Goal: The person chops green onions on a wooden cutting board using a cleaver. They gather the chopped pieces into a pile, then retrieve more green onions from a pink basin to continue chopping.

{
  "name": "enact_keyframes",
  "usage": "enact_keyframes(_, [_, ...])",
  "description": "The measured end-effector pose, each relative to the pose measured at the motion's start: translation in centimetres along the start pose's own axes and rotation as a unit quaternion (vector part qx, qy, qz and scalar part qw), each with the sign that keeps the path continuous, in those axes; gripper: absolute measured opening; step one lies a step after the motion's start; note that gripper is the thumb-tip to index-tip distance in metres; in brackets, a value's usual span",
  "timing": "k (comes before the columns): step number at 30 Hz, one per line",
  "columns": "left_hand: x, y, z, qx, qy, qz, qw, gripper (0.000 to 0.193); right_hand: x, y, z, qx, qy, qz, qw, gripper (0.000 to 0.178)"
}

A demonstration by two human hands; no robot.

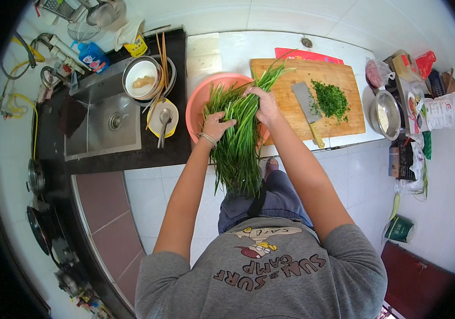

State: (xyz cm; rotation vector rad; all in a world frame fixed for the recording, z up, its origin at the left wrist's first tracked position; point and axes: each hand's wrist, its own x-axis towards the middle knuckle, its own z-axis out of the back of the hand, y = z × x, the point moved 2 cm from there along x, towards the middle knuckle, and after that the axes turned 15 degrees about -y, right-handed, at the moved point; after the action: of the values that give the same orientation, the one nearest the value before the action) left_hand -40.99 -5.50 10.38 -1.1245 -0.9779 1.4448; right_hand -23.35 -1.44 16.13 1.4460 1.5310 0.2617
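Note:
A long bunch of Chinese chives [238,143] lies across the pink basin [194,106], its leaf ends hanging over the near rim toward my body. My right hand [265,106] is closed around the bunch near its upper end, where pale stems stick out toward the cutting board [280,80]. Lower on the left side, my left hand [218,128] holds the greens, thumb stretched over them and fingers partly hidden among the leaves. Right of my right hand, a cleaver [304,101] with a yellow handle lies on the board beside a pile of chopped greens [331,100].
Left of the basin stand a yellow-rimmed bowl [172,127] with a spoon, stacked bowls [130,80] with chopsticks, and a steel sink [100,135]. A metal bowl [376,119] with pale contents sits at the counter's right end. Behind the board lies a red flat packet [296,53].

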Motion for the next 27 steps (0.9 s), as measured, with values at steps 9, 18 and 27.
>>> enact_keyframes(9, [0.1, 0.6, 1.2, 0.171, -0.101, -0.054, 0.979, 0.028, 2.2, -0.4, 1.1, 0.023, -0.018, -0.018, 0.999, 0.012])
enact_keyframes(18, [3.5, 0.4, 3.1, 0.079, -0.237, -0.127, 0.960, 0.035, 3.1, 0.1, 1.1, 0.037, -0.027, -0.025, 0.999, 0.011])
enact_keyframes(27, [6.5, -4.7, 0.5, 0.096, 0.004, 0.013, 0.995, 0.029, 2.1, 0.8, -0.7, 0.015, -0.009, -0.021, 1.000, 0.018])
